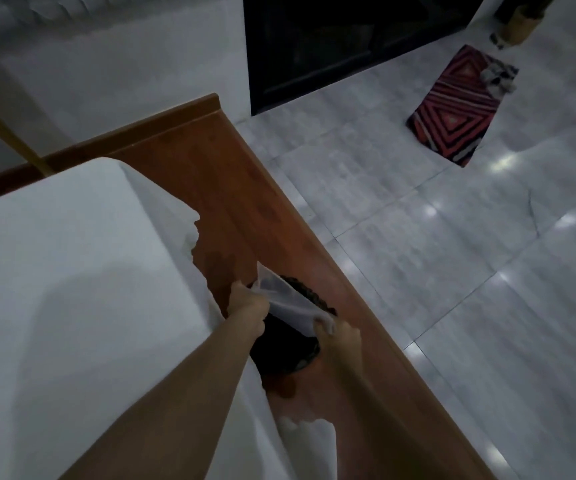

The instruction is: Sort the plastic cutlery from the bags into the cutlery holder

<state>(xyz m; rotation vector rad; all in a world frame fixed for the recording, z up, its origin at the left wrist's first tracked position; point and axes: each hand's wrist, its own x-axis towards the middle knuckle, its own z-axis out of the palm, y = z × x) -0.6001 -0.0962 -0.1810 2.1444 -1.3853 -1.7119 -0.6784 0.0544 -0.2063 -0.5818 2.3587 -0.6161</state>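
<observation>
A clear plastic bag (pixel 288 301) is held up over a dark round woven basket (pixel 290 348) that sits on the wooden ledge (pixel 245 202). My left hand (pixel 248 306) grips the bag's left edge. My right hand (pixel 340 336) pinches its lower right corner. The bag tilts from upper left to lower right and covers most of the basket's opening. What the bag holds cannot be made out in the dim light, and no cutlery shows.
A white sheet (pixel 72 271) covers the surface on the left, up against the ledge. Beyond the ledge lies a grey tiled floor (pixel 418 237) with a red striped mat (pixel 459 105). A dark cabinet (pixel 349 39) stands at the back.
</observation>
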